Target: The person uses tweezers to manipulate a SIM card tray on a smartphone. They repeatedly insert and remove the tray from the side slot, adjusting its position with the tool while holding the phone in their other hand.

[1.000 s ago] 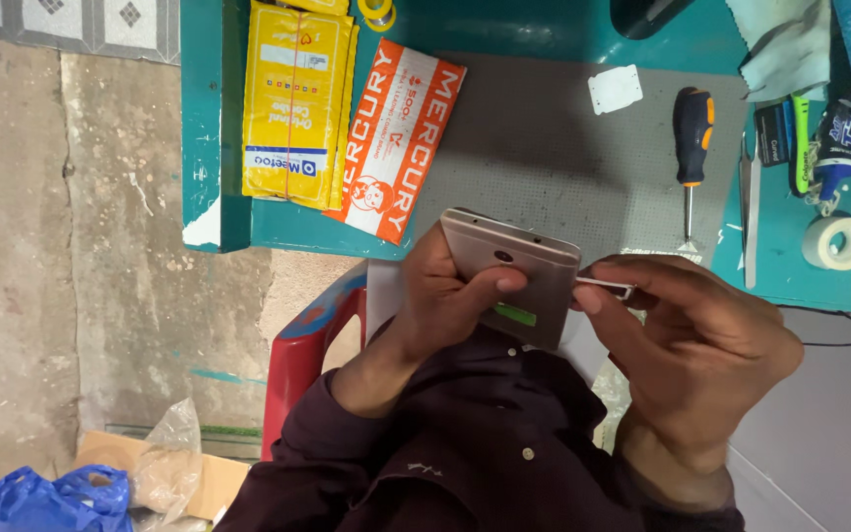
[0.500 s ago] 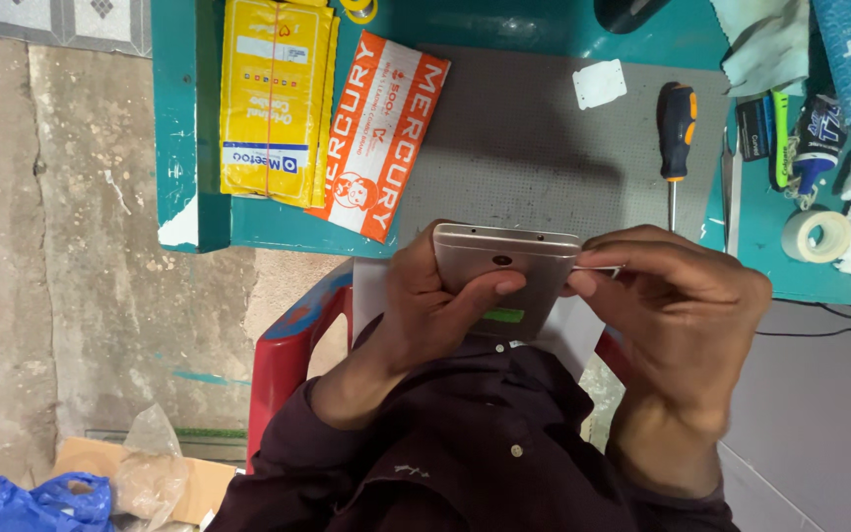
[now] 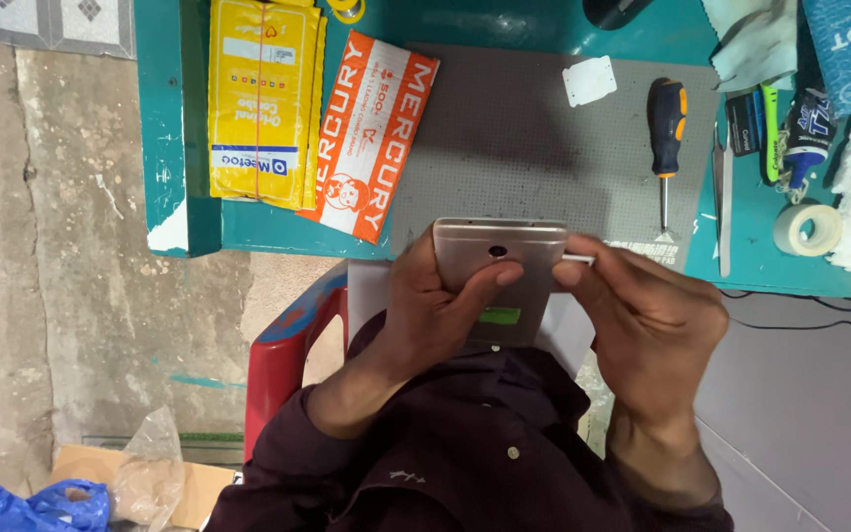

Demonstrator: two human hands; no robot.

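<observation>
yellow packet (image 3: pixel 260 99); orange packet (image 3: pixel 371 133); screwdriver (image 3: pixel 666 118); tape roll (image 3: pixel 806 229); grey mat (image 3: pixel 514 138); red chair (image 3: pixel 288 345)

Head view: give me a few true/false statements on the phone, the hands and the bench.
1. The left hand holds the gold phone with its back facing up. True.
2. The right hand is holding the screwdriver. False: the screwdriver lies on the grey mat; the right hand pinches a thin metal tool at the phone's edge.
3. A roll of tape sits on the teal bench. True.
4. The yellow packet lies on the floor. False: the yellow packet is on the bench beside an orange packet.
</observation>
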